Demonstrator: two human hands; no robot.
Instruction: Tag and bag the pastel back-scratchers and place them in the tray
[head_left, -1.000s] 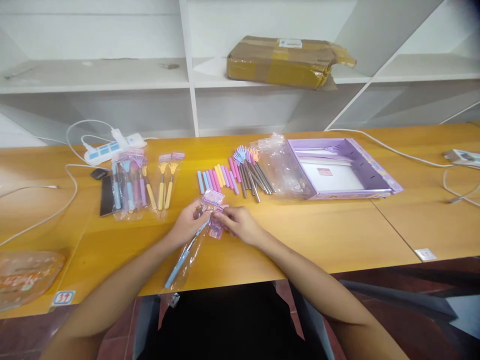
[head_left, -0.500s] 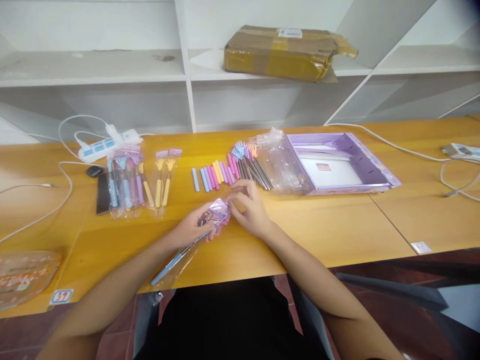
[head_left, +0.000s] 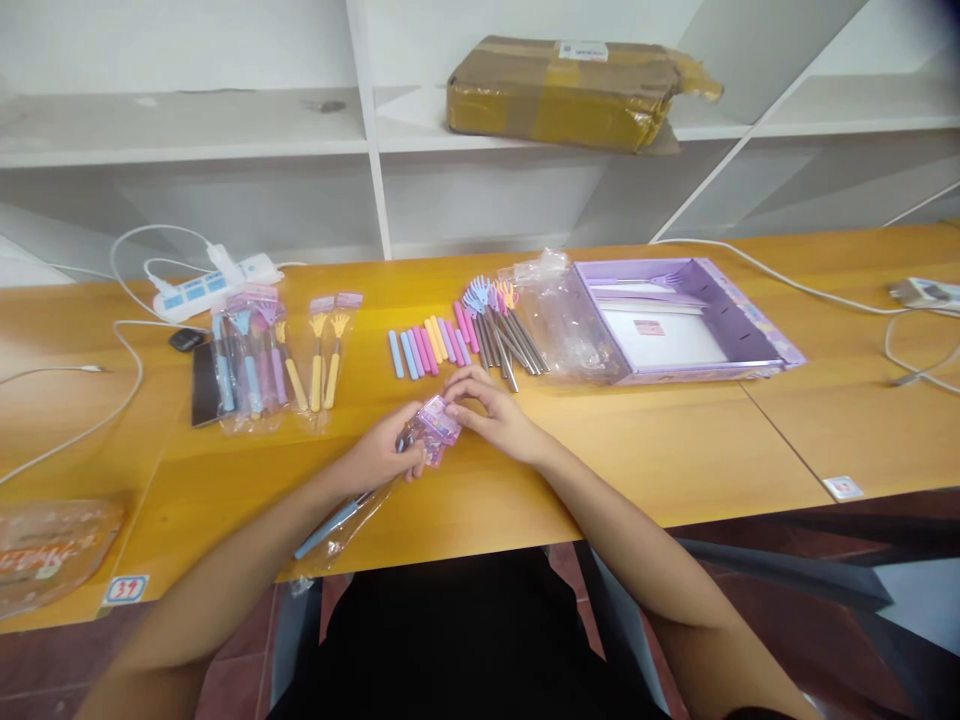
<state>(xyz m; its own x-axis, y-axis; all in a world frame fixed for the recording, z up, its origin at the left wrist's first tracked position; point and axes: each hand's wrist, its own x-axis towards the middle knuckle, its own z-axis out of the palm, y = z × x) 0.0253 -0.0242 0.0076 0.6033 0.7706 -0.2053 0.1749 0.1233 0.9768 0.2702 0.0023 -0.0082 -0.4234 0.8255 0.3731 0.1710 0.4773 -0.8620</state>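
Note:
My left hand [head_left: 386, 450] is closed on a clear plastic bag holding a blue-handled back scratcher [head_left: 328, 528], which slants down to the table's front edge. At the bag's top are purple-pink printed cards [head_left: 436, 425]. Fingers of my right hand [head_left: 491, 412] pinch those cards from the right. Behind my hands lie a row of coloured handles [head_left: 429, 345] and metal rods with hand-shaped heads [head_left: 510, 335]. Bagged scratchers [head_left: 251, 360] with blue, purple and yellow handles rest at the left.
An open purple box [head_left: 675, 325] stands at the right, beside empty clear bags [head_left: 566, 320]. A power strip [head_left: 217, 285] with white cables sits back left. A taped cardboard parcel [head_left: 559, 95] is on the shelf.
My right hand has moved slightly left, onto the cards. The blue-handled scratcher has shifted a little left and down within my left hand's hold.

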